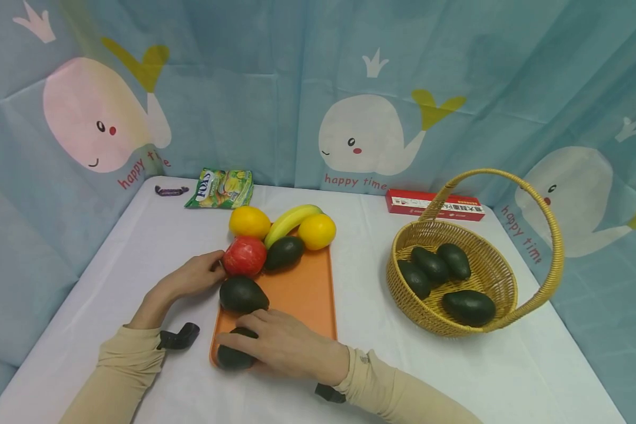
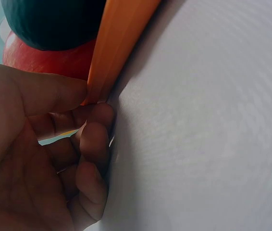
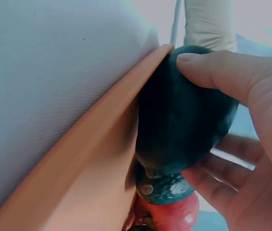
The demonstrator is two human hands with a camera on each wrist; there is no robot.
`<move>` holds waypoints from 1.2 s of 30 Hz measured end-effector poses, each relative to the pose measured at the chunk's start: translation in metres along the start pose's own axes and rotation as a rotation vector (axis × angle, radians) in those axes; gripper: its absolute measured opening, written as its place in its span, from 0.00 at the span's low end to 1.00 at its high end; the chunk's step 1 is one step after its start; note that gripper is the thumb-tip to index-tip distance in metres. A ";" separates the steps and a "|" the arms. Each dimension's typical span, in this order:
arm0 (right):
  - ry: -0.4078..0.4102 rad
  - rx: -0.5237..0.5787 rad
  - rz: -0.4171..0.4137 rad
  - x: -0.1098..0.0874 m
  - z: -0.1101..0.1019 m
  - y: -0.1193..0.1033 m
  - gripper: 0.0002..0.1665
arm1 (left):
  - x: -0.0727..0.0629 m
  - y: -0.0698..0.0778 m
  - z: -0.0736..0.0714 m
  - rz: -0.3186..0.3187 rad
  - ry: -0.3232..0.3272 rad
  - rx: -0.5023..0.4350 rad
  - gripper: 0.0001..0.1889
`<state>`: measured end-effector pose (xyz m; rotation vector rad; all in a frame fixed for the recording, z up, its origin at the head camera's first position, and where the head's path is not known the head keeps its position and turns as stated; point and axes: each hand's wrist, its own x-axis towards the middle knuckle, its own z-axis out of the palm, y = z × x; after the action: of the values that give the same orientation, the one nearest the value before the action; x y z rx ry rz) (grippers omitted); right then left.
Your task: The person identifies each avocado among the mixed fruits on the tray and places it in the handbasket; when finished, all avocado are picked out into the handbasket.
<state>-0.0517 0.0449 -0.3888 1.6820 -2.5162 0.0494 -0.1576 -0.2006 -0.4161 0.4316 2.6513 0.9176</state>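
Note:
An orange tray point(image 1: 303, 291) lies on the white table with fruit on it. At its left side, my left hand point(image 1: 197, 275) pinches the tray's edge point(image 2: 119, 43), thumb on top and fingers curled underneath. My right hand point(image 1: 288, 343) grips a dark green avocado point(image 1: 234, 355) at the tray's near left corner, the thumb on one side and fingers on the other, as the right wrist view shows. Just beyond lies a second avocado point(image 1: 242, 294), then a red apple-like fruit point(image 1: 245, 257). A third avocado point(image 1: 284, 254) sits beside the red fruit.
At the tray's far end are a banana point(image 1: 291, 222) and two yellow-orange fruits point(image 1: 317, 231). A wicker basket point(image 1: 397, 290) with several avocados stands to the right. Behind are a green candy bag point(image 1: 222, 188), a purple-wrapped sweet point(image 1: 172, 191) and a red box point(image 1: 408, 203).

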 end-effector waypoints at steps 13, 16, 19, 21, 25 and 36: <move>0.186 0.171 0.151 -0.026 -0.016 0.025 0.37 | 0.000 0.000 0.000 0.008 0.011 0.014 0.05; 0.288 0.198 0.197 -0.037 -0.026 0.035 0.39 | 0.000 0.000 0.000 0.015 0.015 0.019 0.04; 0.396 0.218 0.253 -0.049 -0.038 0.047 0.40 | -0.001 -0.001 -0.001 0.019 0.015 0.019 0.04; 0.452 0.240 0.298 -0.058 -0.048 0.055 0.41 | -0.001 -0.001 -0.001 0.018 0.013 0.016 0.04; 0.515 0.293 0.416 -0.078 -0.066 0.068 0.42 | -0.001 -0.001 0.000 0.014 0.010 0.014 0.04; 0.628 0.278 0.671 -0.117 -0.083 0.090 0.44 | 0.000 -0.001 0.001 0.022 0.018 0.016 0.03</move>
<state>-0.0841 0.1945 -0.3160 0.6274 -2.4749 0.8604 -0.1573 -0.2012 -0.4171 0.4593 2.6765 0.9122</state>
